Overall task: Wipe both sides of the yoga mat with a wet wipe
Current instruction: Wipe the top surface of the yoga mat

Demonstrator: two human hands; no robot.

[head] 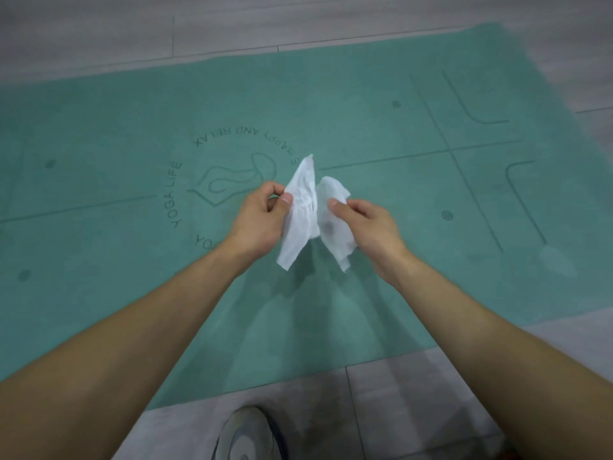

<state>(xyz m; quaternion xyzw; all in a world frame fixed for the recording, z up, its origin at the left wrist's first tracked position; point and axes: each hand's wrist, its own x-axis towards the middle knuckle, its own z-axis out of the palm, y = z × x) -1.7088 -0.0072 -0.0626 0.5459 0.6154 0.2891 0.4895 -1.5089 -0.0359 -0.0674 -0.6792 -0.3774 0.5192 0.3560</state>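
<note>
**A:** What does the head view show?

**B:** A person looks down at a green mat (365, 134) spread flat on a grey tiled floor (414, 386). Both bare forearms reach forward from 6 o'clock toward the middle of the picture. Between them hangs a white wipe (303, 220), crumpled and partly unfolded.

**A:** How are the hands placed?

**B:** The left hand (262, 217) pinches the wipe's left fold between thumb and curled fingers. The right hand (365, 227) pinches the right fold the same way. They sit close together, the wipe stretched between them, as if being opened out. Neither hand seems to touch the mat.

**A:** And where is the mat from the hands?

**B:** Directly beneath and all around them. Its long axis runs from 9 o'clock to 3 o'clock, slightly tilted, so the near long edge lies at 6 o'clock by the person's shoe (247, 433), and the far edge at 12 o'clock. A printed round logo (229, 180) lies just at 10 o'clock from the left hand; guide lines run off toward 3 o'clock.

**A:** Which hand is nearer the work?

**B:** Both hover over the mat's middle, about equally near. I judge wiping could start either way along the long axis; the printed side faces up, and the underside is hidden.
</note>
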